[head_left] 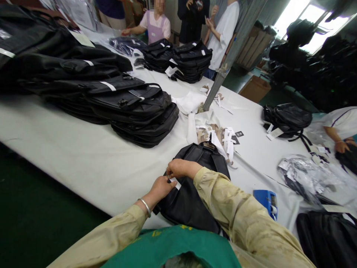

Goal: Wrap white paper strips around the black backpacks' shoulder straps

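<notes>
A black backpack (192, 201) lies on the white-covered table right in front of me, its top end pointing away. Both my hands meet at its left edge. My left hand (161, 188) is closed, thumb and fingers pinching a small white tag (175, 182) at the bag's side. Just beyond it, my right hand (178, 168) is bent over the same edge with its fingers curled together. What the right fingertips grip is hidden behind the hand.
Stacked black backpacks (134, 108) fill the table's left side; another stack (181, 59) stands farther back. Paper strips (220, 139) lie beyond my bag, near a metal post (220, 80). A blue tape dispenser (266, 203) and clear plastic bags (306, 173) are at right. Other people stand around the table.
</notes>
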A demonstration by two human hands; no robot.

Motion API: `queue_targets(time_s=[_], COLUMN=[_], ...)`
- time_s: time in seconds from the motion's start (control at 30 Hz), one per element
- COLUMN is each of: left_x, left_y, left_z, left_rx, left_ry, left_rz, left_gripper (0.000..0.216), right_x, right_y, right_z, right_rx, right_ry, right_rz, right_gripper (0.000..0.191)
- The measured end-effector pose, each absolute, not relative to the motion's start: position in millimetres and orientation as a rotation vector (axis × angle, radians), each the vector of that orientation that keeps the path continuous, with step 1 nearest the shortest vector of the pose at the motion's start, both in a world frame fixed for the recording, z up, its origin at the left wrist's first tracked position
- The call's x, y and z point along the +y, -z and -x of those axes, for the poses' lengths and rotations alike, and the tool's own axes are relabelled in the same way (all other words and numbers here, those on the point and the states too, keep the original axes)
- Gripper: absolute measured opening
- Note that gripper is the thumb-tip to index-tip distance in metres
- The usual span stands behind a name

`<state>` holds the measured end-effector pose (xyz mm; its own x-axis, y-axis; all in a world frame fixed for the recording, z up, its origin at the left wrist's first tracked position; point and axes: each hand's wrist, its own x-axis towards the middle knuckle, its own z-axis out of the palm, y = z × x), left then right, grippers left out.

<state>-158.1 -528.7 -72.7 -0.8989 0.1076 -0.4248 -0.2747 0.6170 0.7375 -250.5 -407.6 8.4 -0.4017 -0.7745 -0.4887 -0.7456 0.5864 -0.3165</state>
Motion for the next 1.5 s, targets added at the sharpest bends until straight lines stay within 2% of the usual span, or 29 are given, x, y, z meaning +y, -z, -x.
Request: queue_targets(time_s=[0.23, 0.4, 0.53, 0.77, 1.07, 1.3, 1.5], left_x=[-530.2, -534.1, -534.3, -535.4, -532.9, -538.0, -536.7], left_y=[67.6, 62.3, 63.0, 70.1, 70.0, 71.0, 77.1], left_z=[155.3, 151.5, 152.0, 156.0, 151.7, 153.3, 157.2], left_rx=[2.397, 2.307, 2.223, 2.214, 2.059, 1.459, 1.633], left_ry=[-1.243, -1.473, -1.548, -1.545, -1.662, -1.995, -1.878], left_rz=[0.099, 0.04, 0.158, 0.208, 0.226, 0.386, 0.336], left_gripper=[0.027, 0.037, 0.034, 0.029, 0.031, 0.03, 0.048], right_x=[-406.0, -393.3, -387.6, -381.3, -361.6, -356.3, -358.8], right_y=[3.6, 16.8, 15.8, 19.6, 47.8, 41.6, 52.9], right_z=[251.1, 247.5, 241.5, 228.3, 189.0, 159.9, 152.2], right_rx=[2.26, 2.318, 2.313, 2.351, 2.628, 2.768, 2.829], right_ry=[0.108, 0.192, 0.222, 0.148, 0.371, 0.598, 0.969], right_rz=[1.282, 1.357, 1.496, 1.725, 1.422, 1.137, 0.819], right_gripper=[0.02, 0.017, 0.014, 0.019, 0.02, 0.027, 0.024])
